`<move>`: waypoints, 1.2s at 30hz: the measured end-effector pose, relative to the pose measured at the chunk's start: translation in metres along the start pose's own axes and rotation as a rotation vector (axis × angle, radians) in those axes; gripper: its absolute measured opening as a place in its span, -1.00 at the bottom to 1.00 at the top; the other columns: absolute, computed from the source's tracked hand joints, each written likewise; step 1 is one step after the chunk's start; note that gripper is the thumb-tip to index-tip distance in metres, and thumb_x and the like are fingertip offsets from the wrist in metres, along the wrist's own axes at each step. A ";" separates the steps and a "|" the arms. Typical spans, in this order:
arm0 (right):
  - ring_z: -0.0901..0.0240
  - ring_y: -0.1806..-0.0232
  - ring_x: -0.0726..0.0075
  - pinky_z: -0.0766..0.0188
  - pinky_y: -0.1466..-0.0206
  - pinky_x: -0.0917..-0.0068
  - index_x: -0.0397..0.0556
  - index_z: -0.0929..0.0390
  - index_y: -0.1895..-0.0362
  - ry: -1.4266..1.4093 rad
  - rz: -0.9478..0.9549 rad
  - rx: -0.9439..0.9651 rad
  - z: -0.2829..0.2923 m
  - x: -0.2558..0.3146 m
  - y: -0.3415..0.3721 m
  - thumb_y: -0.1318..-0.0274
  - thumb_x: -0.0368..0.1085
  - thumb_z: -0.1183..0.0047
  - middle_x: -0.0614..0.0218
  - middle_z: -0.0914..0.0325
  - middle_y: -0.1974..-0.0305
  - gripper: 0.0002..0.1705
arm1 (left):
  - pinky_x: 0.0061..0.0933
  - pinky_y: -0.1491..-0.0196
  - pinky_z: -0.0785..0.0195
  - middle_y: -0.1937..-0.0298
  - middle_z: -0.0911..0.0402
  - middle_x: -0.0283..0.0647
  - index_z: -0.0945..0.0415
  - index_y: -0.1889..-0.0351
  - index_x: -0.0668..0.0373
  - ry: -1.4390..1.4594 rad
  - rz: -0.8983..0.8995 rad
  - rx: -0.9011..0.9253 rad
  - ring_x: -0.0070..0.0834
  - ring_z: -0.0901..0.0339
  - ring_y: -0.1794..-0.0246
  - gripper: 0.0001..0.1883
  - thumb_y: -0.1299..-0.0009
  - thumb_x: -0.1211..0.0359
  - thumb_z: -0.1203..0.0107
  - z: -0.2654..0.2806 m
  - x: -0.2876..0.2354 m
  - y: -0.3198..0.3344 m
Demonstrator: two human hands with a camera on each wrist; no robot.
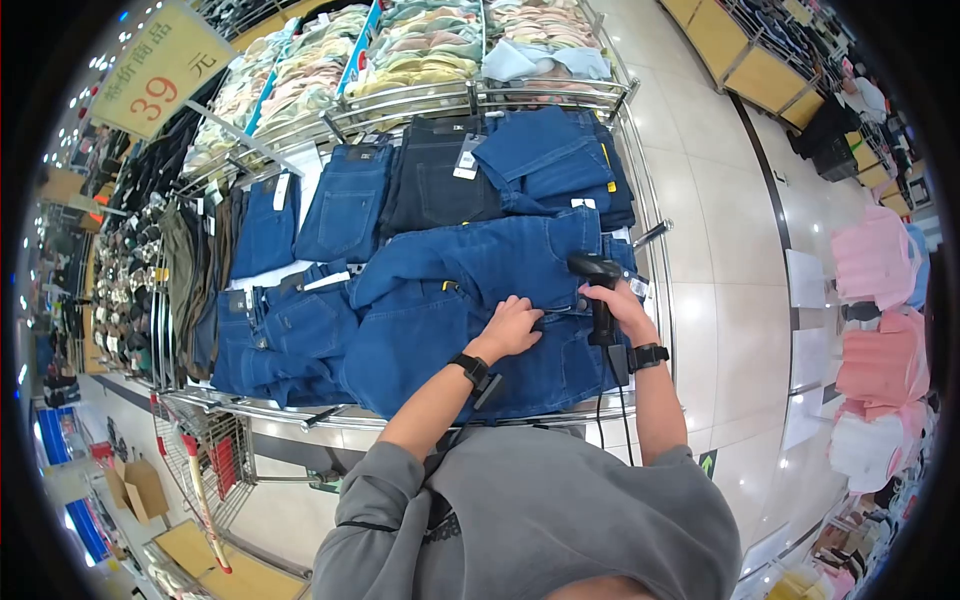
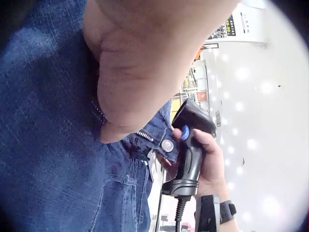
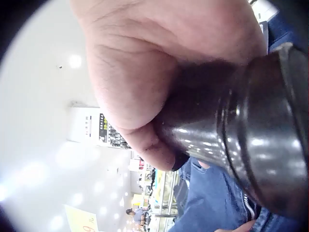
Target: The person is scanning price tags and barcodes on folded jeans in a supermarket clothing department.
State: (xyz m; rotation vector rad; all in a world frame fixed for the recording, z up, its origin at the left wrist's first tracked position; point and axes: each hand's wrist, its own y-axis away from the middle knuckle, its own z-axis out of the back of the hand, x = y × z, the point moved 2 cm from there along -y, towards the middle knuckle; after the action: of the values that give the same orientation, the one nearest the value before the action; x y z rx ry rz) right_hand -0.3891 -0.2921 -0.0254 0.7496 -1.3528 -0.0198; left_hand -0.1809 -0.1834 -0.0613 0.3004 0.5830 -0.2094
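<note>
In the head view a pair of blue jeans (image 1: pixel 420 340) lies unfolded across the front of the display, its waistband toward the right. My left hand (image 1: pixel 512 326) is at the open fly, fingers bent on the denim. In the left wrist view its fingertips pinch the cloth beside the zipper (image 2: pixel 145 136). My right hand (image 1: pixel 630 312) grips a black handheld barcode scanner (image 1: pixel 602 322) by its handle. The scanner's blue trigger button (image 2: pixel 185 133) shows in the left wrist view. Right by the scanner is the waistband's metal button (image 2: pixel 167 146). Fingers behind the handle are partly hidden.
Folded jeans (image 1: pixel 345 200) and a dark pair with a white tag (image 1: pixel 466 160) lie behind. A metal rail (image 1: pixel 650 250) borders the display. Two cables (image 1: pixel 622 410) run down from my right hand. A shopping cart (image 1: pixel 200 460) stands at the left, a price sign (image 1: pixel 158 70) above.
</note>
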 end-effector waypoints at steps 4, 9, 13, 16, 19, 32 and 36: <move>-0.53 0.19 0.41 -0.42 0.10 0.46 -0.16 -0.56 0.09 0.037 0.080 -0.053 -0.002 0.015 0.007 0.01 -0.24 -0.23 0.34 -0.60 0.21 -0.62 | -0.23 -0.06 -0.24 0.14 -0.50 -0.23 -0.63 -0.04 -0.02 0.052 -0.082 -0.017 -0.25 -0.37 0.02 -0.62 -0.21 0.35 -0.17 0.007 -0.008 0.004; -0.54 0.29 0.45 -0.51 0.33 0.48 -0.19 -0.55 0.15 0.044 -0.009 -0.167 -0.009 0.023 0.021 0.05 -0.35 -0.21 0.33 -0.60 0.29 -0.68 | -0.20 -0.04 -0.27 0.12 -0.50 -0.25 -0.63 -0.03 -0.01 -0.073 -0.255 0.016 -0.27 -0.37 -0.07 -0.62 -0.20 0.37 -0.16 0.000 -0.002 0.026; -0.54 0.44 0.48 -0.48 0.45 0.53 -0.23 -0.55 0.24 0.167 -0.036 0.039 -0.038 0.017 0.025 0.08 -0.39 -0.21 0.30 -0.58 0.42 -0.74 | -0.21 -0.12 -0.25 -0.05 -0.49 -0.24 -0.59 -0.08 0.07 -0.205 -0.284 -0.042 -0.26 -0.33 -0.22 -0.59 -0.22 0.38 -0.14 -0.001 -0.008 0.044; -0.57 0.42 0.48 -0.42 0.48 0.51 -0.19 -0.58 0.28 0.340 -0.064 0.129 -0.058 -0.022 0.005 0.08 -0.36 -0.24 0.32 -0.59 0.43 -0.77 | -0.20 -0.12 -0.28 -0.08 -0.51 -0.24 -0.59 -0.06 0.11 -0.258 -0.254 -0.105 -0.25 -0.33 -0.24 -0.61 -0.22 0.38 -0.12 -0.001 -0.011 0.048; -0.61 0.35 0.33 -0.47 0.35 0.38 -0.24 -0.59 0.29 0.512 -0.047 0.057 -0.076 -0.034 -0.003 0.16 -0.33 -0.25 0.18 -0.63 0.38 -0.70 | -0.20 -0.10 -0.32 -0.05 -0.55 -0.24 -0.61 -0.01 0.13 -0.230 -0.137 -0.123 -0.24 -0.38 -0.19 -0.65 -0.23 0.39 -0.10 -0.002 -0.007 0.049; -0.50 -0.06 -0.20 -0.43 -0.13 0.15 -0.19 -0.55 0.04 0.645 0.015 -0.129 -0.099 -0.036 -0.013 0.24 -0.29 -0.22 -0.16 -0.59 0.08 -0.46 | -0.27 0.06 -0.43 0.18 -0.46 -0.20 -0.63 0.18 0.15 -0.165 -0.158 -0.245 -0.24 -0.44 0.14 -0.77 -0.21 0.46 -0.07 0.010 0.015 0.034; -0.51 -0.06 -0.18 -0.44 -0.14 0.17 -0.20 -0.55 0.04 0.673 -0.036 -0.098 -0.103 -0.039 -0.025 0.25 -0.26 -0.25 -0.13 -0.59 0.07 -0.44 | -0.29 0.05 -0.43 0.18 -0.46 -0.19 -0.64 0.19 0.18 -0.149 -0.130 -0.192 -0.24 -0.44 0.12 -0.77 -0.21 0.47 -0.06 0.013 0.019 0.033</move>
State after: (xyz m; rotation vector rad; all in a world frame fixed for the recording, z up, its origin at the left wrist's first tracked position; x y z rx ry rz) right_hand -0.2976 -0.2463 -0.0740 0.6196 -0.6920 0.1273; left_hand -0.1503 -0.1589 -0.0547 0.0596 0.4714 -0.2966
